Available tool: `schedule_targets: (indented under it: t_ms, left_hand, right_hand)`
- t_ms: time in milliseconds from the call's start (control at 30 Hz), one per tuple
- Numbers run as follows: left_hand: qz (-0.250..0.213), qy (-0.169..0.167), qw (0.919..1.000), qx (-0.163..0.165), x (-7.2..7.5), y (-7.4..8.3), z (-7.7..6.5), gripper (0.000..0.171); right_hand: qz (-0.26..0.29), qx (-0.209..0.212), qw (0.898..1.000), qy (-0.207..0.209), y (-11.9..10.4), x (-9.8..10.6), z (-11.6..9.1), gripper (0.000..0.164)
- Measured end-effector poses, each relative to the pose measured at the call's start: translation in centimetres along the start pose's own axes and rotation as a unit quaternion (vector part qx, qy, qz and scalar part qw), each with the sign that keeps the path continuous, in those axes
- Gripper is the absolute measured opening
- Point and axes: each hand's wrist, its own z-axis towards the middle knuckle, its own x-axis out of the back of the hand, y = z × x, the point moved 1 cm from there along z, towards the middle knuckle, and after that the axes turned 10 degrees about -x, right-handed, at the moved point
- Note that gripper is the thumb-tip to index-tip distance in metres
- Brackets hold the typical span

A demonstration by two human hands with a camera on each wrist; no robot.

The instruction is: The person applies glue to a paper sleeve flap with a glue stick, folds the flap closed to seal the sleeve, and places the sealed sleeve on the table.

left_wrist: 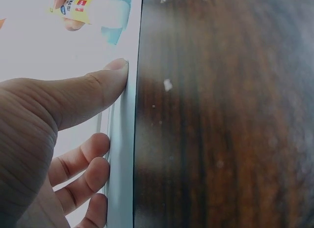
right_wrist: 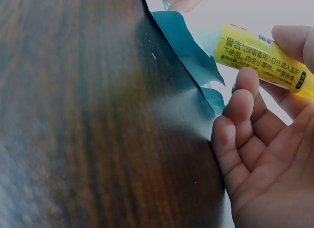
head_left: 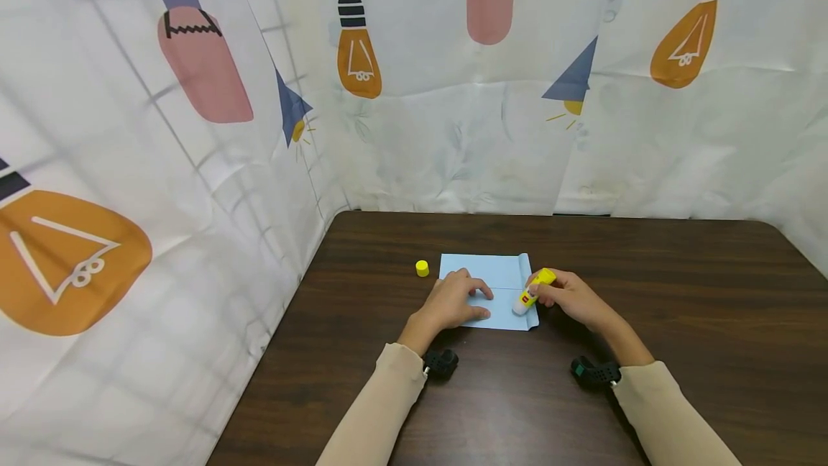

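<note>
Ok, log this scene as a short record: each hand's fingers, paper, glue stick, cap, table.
Left fingers: resting on the paper
Right fingers: gripping the glue stick
Paper: light blue, line across it, right edge folded up
Glue stick: yellow, uncapped, white end near that edge
Cap: yellow, left of the paper
Table: dark brown, wood-grained

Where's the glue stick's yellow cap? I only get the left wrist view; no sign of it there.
Observer: Head view has the yellow cap on the table, left of the light-blue paper and apart from it.

Operator: OK. I get the red logo on the stick. What's printed on the side I can't see?

Observer: Right wrist view shows black Chinese print on the glue stick, opening with 警告! (warning).
</note>
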Motion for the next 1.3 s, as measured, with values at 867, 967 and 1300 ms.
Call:
schedule_targets:
  t_ms: [867,967,1300]
  left_hand:
    - [-0.004,0.000,1.0000,0.000,0.10,0.08,-0.16,0.027]
    - [-0.004,-0.001,1.0000,0.002,0.14,0.11,-0.14,0.027]
    - [-0.009,0.001,1.0000,-0.002,0.07,-0.07,-0.08,0.026]
  right_hand:
    - [-0.011,0.001,0.999,-0.048,-0.08,0.02,-0.14,0.030]
    - [-0.012,-0.001,0.999,-0.050,-0.04,0.02,-0.16,0.030]
    - [-0.002,0.005,0.998,-0.060,0.25,-0.02,0.08,0.025]
